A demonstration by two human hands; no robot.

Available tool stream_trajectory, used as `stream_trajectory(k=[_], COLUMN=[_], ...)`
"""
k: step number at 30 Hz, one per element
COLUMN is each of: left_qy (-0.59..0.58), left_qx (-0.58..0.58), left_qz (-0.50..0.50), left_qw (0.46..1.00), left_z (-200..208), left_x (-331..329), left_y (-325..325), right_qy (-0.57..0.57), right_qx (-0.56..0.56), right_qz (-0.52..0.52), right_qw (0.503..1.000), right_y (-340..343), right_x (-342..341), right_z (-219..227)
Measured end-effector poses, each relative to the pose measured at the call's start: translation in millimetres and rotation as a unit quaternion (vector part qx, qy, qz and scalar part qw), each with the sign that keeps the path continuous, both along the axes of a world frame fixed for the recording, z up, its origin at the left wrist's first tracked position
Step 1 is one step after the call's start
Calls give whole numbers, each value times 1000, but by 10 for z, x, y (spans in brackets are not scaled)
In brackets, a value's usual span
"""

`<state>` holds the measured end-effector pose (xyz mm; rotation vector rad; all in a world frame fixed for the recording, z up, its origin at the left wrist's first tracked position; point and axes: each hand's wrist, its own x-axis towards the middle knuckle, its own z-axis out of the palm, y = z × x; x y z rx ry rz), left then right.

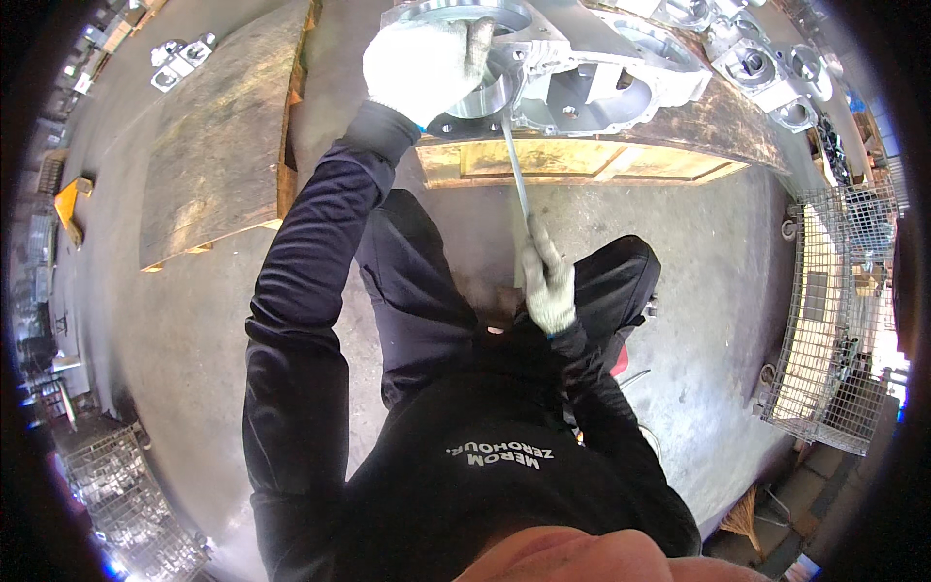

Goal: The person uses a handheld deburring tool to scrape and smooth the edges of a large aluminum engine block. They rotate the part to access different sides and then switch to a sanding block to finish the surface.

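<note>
A large silvery metal casting (582,92) with round openings and flanges lies on a wooden pallet (582,160) in front of me. My left hand (427,68), in a white glove washed out by light, grips the casting near its round rim; some of its fingers blend into the glare. Between my knees, my right hand (549,286), also gloved, is closed around the near end of a long thin file (516,170). The file slants up and away, its far tip touching or close to the casting's lower edge beside a round bore.
More castings (752,68) sit at the far right, and a smaller one (182,60) lies at the far left. A wooden board (218,136) is on the floor left of my arm. Wire mesh cages (824,320) stand at the right, with a broom (742,519) near them.
</note>
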<state>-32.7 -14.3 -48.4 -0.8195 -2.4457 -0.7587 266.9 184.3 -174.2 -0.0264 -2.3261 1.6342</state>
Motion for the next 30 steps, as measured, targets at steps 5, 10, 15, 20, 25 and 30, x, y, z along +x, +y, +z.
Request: stream_trajectory(k=[5, 10, 15, 20, 25, 30], left_qy=[162, -23, -89, -124, -118, -61], left_qx=[-97, -182, -225, -230, -262, -298], left_qz=[-31, -59, -62, -53, -57, -79], left_qw=[981, 981, 968, 964, 956, 949], left_z=[463, 961, 992, 909, 906, 824], left_x=[21, 147, 114, 95, 51, -11], left_y=[32, -23, -49, -73, -98, -97], right_qy=[-109, -285, -335, -324, -228, -214], right_qx=[-30, -249, -467, -751, -896, -876], right_qz=[26, 147, 204, 182, 279, 359], right_qw=[993, 914, 792, 545, 258, 242], right_y=[-67, -265, -698, -1057, -1122, -1169], right_x=[495, 130, -291, -1058, -1144, -1059], right_z=[-8, 644, 918, 1245, 1324, 1314])
